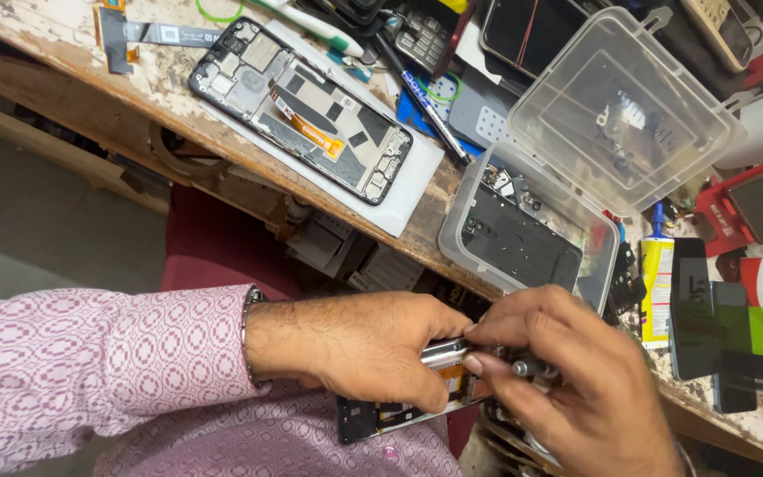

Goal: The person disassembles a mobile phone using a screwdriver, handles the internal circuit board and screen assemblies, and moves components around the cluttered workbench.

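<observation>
We see an opened phone [399,408], its inner parts showing, held low in front of the body, between both hands. The left hand [359,344] closes around its upper edge from the left. The right hand [567,371] pinches a small dark tool [530,366] against the phone. Just above the right hand stands a clear plastic box [523,234] with its lid [624,110] open. Farther up and left of the left hand, a second opened phone [302,106] lies on the worn wooden bench [72,84].

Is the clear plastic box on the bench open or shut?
Open. The plastic box has its lid swung back, showing dark parts inside.
</observation>
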